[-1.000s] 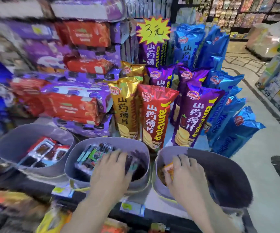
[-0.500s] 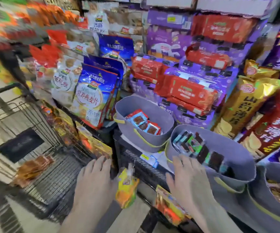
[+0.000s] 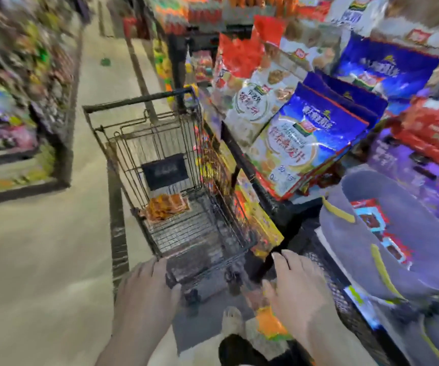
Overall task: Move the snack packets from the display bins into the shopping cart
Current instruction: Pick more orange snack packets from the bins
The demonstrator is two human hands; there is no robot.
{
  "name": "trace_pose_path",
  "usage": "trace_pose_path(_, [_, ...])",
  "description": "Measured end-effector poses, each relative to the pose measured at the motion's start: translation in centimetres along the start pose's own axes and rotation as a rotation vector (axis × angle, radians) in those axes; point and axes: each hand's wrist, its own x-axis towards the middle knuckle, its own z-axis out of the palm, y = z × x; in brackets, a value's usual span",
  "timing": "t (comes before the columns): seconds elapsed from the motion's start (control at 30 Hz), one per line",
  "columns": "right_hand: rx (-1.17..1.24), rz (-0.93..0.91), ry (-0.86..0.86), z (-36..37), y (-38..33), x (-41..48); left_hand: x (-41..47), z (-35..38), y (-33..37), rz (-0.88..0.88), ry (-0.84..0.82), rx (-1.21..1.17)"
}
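The black wire shopping cart (image 3: pixel 171 165) stands in the aisle in front of me, with several orange snack packets (image 3: pixel 166 207) lying on its floor. My left hand (image 3: pixel 147 289) hovers palm down at the cart's near corner, its fingertips bent down; blur hides anything under it. My right hand (image 3: pixel 297 286) is just right of the cart, and an orange snack packet (image 3: pixel 269 323) hangs from under its thumb and palm. A grey display bin (image 3: pixel 345 249) at right holds red packets (image 3: pixel 370 220).
Shelving with big blue and white bags (image 3: pixel 310 138) runs along the right, close against the cart. Yellow packets (image 3: pixel 262 220) hang from its edge. Another shelf (image 3: pixel 28 114) lines the left of the aisle floor (image 3: pixel 41 260). My foot (image 3: pixel 231 320) shows below.
My view has swung left from the bins to the cart. Both hands have left the bins and now sit at the cart's near end, the right one carrying an orange packet.
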Motion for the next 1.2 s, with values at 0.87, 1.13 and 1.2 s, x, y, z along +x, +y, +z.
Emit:
trace_pose_path(0.87, [-0.117,-0.478,-0.173,2.6,-21.9,39.7,35.6,0.6,-11.2,-0.478,0.111,-0.388])
trace_pose_path(1.13, [0.098,-0.342,-0.234,12.4,-27.8,49.2,43.5,7.0,-13.7,-0.554,0.319,-0.706])
trace_pose_path(1.2, [0.149,-0.322,-0.240,14.8,-28.7,51.5,43.9,8.2,-14.0,-0.564,0.373,-0.714])
